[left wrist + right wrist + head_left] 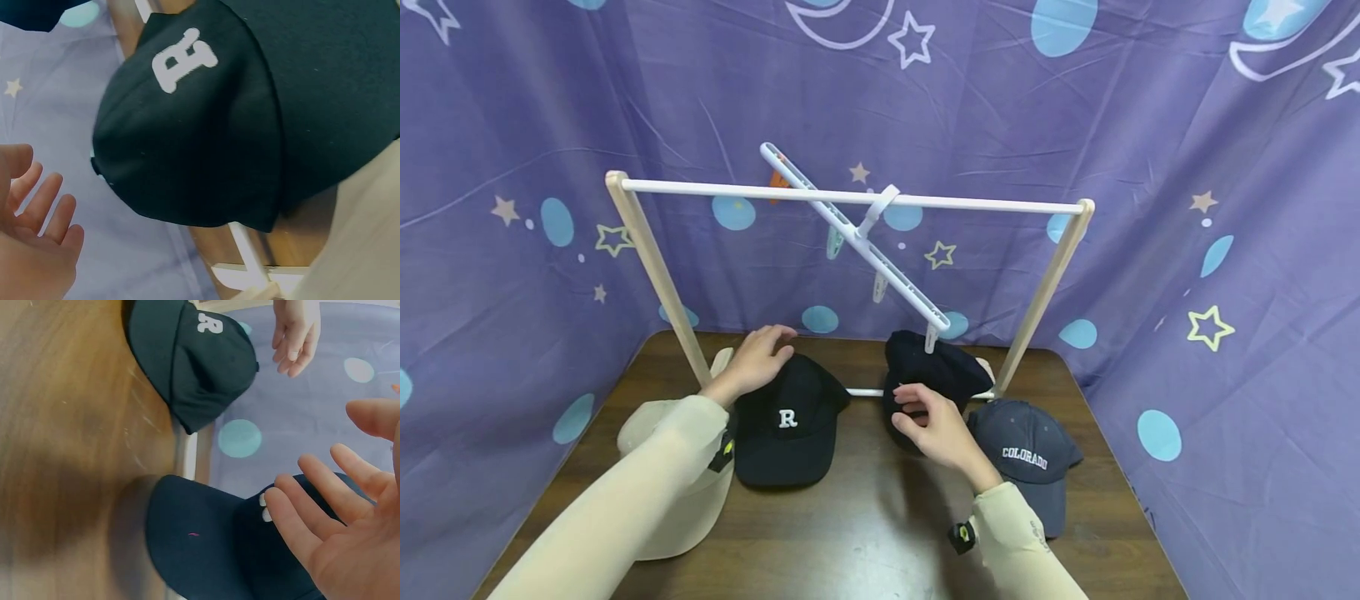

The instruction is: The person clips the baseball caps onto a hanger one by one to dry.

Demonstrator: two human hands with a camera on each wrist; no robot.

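My left hand (758,360), fingers relaxed and holding nothing, hovers above the back of a black cap (790,392) with a white R. In the left wrist view that cap's crown (187,137) stands apart from the fingers. Relaxed too, my right hand (942,429) is in front of a navy cap (936,367); the right wrist view shows its brim (194,531) beyond the fingers. A white clip (931,339) at the low end of the white hanger (857,237) meets the navy cap's upper edge; its grip is unclear. The hanger hooks over a white rod (1000,202), tilted down rightward.
A beige cap (692,517) lies under my left forearm. On the right sits a grey-blue COLORADO cap (1026,446), near my right wrist. Wooden posts (658,275) carry the rod above the brown table (850,533). An orange clip (778,179) hangs at the hanger's high end.
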